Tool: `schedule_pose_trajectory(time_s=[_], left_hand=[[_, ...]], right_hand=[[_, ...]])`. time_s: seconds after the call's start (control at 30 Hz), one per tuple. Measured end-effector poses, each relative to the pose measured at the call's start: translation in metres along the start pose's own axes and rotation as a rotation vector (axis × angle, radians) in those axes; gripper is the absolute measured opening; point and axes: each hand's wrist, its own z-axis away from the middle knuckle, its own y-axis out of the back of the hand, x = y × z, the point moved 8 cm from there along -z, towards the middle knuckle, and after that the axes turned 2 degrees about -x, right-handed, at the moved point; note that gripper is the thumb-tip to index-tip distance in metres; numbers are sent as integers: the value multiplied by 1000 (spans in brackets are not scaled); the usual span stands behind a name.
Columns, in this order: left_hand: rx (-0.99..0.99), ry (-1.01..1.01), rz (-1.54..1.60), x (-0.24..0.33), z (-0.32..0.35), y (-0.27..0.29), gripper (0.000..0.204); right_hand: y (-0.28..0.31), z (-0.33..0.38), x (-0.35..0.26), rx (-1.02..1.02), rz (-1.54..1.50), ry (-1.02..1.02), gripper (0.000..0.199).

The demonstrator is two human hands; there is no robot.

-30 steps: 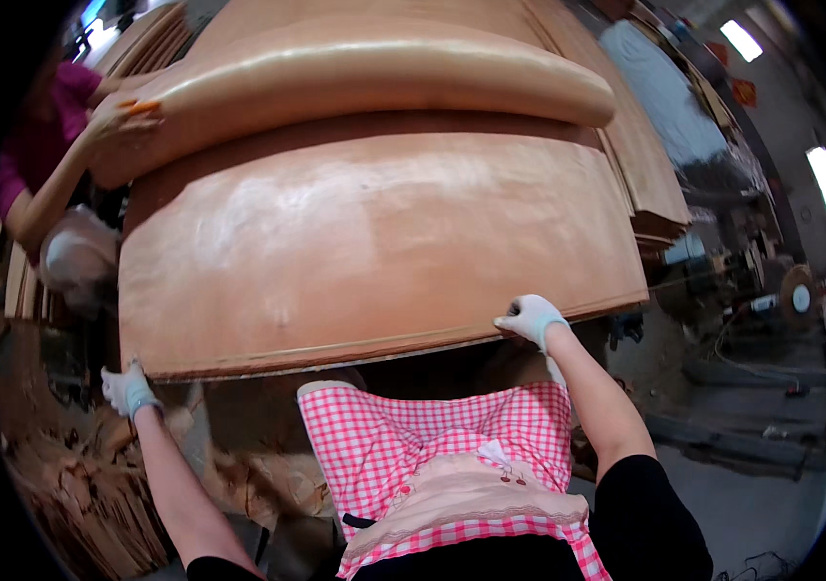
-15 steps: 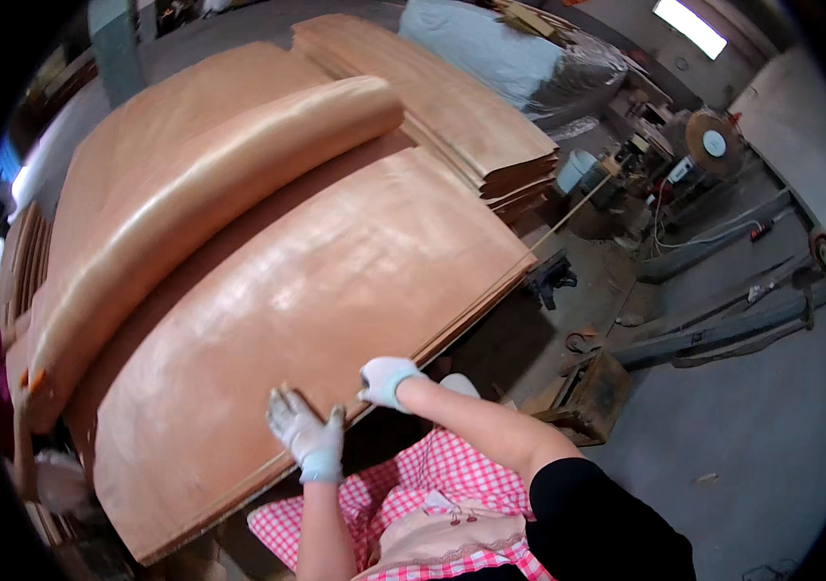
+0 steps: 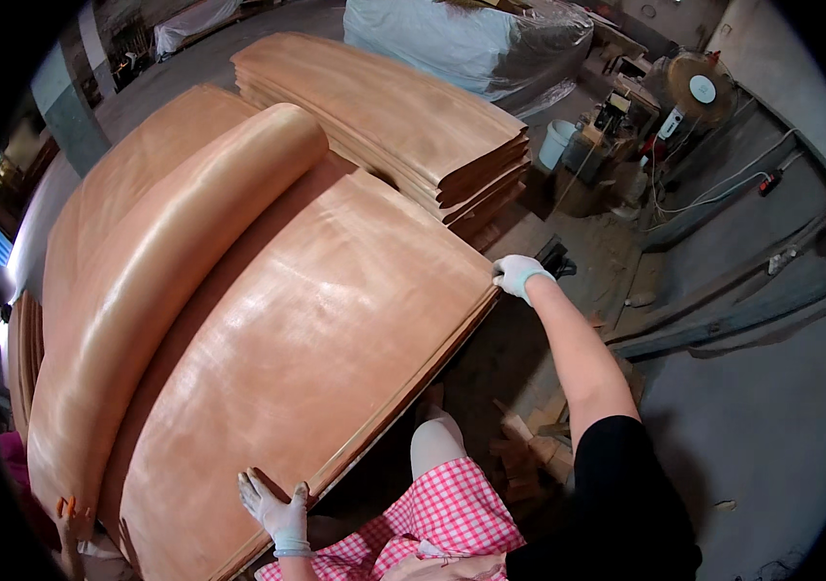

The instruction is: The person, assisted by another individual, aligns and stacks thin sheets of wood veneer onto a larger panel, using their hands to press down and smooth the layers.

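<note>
Gloved left hand point(image 3: 277, 511) and right hand point(image 3: 518, 275) (apparently gripping) on veneer sheet point(image 3: 306, 358) edge.

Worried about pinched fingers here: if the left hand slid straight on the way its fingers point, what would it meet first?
The left hand lies on the top veneer sheet, fingers toward the rolled-up sheet. Probably only bare veneer first, then that roll; depth is hard to judge.
</note>
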Motion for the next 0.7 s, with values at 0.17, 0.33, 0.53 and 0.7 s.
schedule_pose_trajectory(time_s=[0.17,0.33,0.53,0.7], left_hand=[[5,-41,28,6,-4,-10,111],[91,-28,84,-4,7,-1,104],[132,-431,534,98,66,45,36],[199,-543,892,95,105,76,26]], right_hand=[[-35,-13,81,219,-302,-397,43],[-42,57,6,552,-660,-162,39],[-130,214,-230,2,-855,487,22],[-155,332,-327,-232,-1113,744,15]])
